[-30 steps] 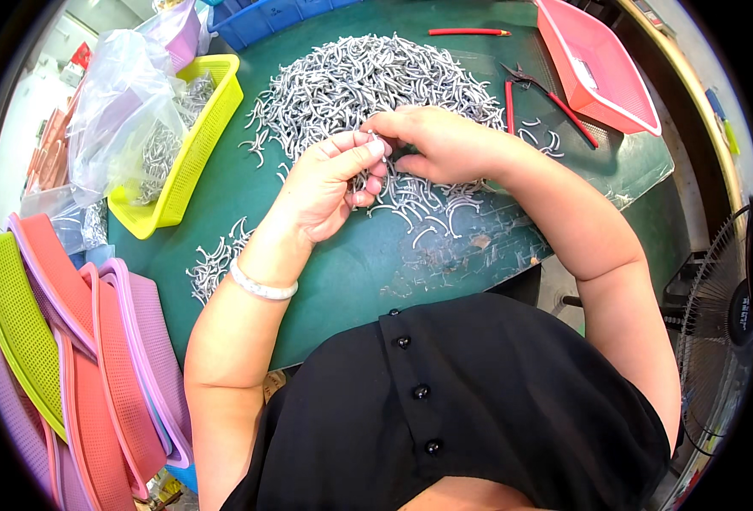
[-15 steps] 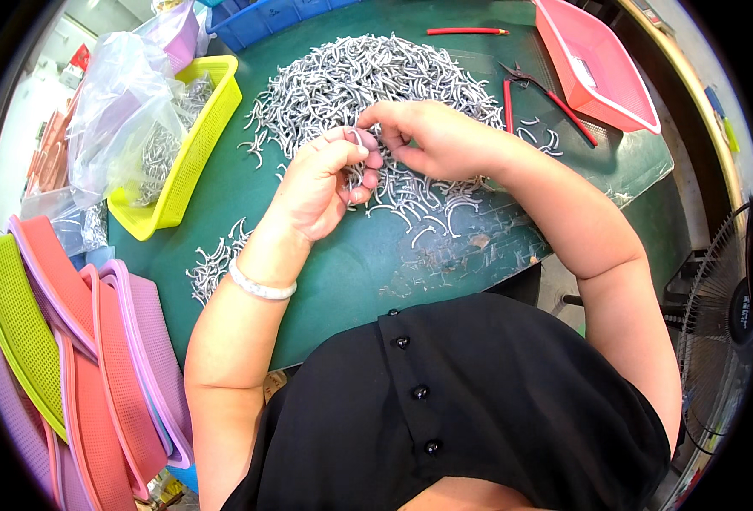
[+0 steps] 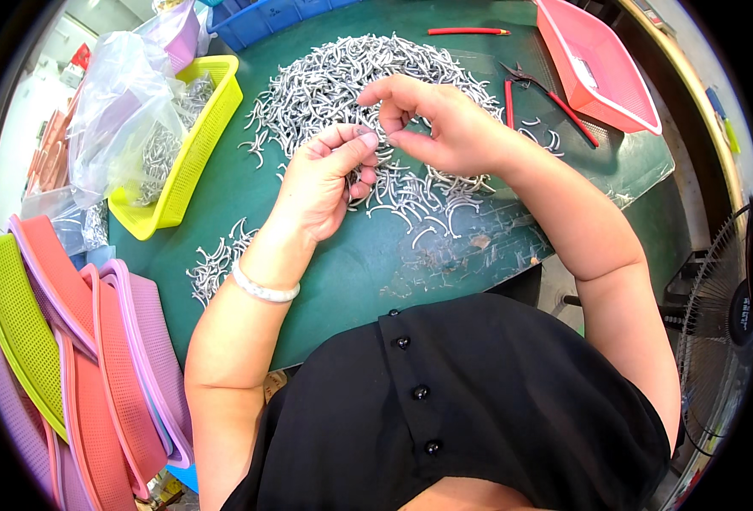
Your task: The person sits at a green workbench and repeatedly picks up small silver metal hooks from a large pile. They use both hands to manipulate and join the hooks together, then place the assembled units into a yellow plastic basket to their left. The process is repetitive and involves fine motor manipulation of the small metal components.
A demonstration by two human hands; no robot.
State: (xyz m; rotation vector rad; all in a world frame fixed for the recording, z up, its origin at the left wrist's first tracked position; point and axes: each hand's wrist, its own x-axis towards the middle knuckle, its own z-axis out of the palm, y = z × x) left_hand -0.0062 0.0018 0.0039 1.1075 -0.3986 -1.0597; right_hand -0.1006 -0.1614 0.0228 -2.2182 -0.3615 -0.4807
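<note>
My left hand [image 3: 330, 175] is closed in front of a big heap of small curved grey metal pieces [image 3: 368, 72]. Its thumb presses on the bent index finger; whatever lies between them is too small or hidden to make out. Close by on the right, my right hand [image 3: 440, 123] hovers over the heap with thumb and index finger apart, and I see nothing between them. Loose pieces [image 3: 415, 200] are scattered below both hands. A smaller pile of the same pieces [image 3: 219, 264] lies beside my left forearm, partly behind it.
Red-handled pliers [image 3: 555, 106] and a red rod [image 3: 468, 31] lie at the back right, near a pink basket [image 3: 598, 85]. On the left stand a yellow-green basket [image 3: 185, 175] with bagged pieces and stacked coloured baskets [image 3: 95, 358]. A blue crate [image 3: 283, 17] sits behind the heap; a fan [image 3: 717, 315] is at right.
My right hand has moved up and away from my left fingertips, its fingers spreading. A curved grey piece that showed at my left fingertips is no longer clearly visible.
</note>
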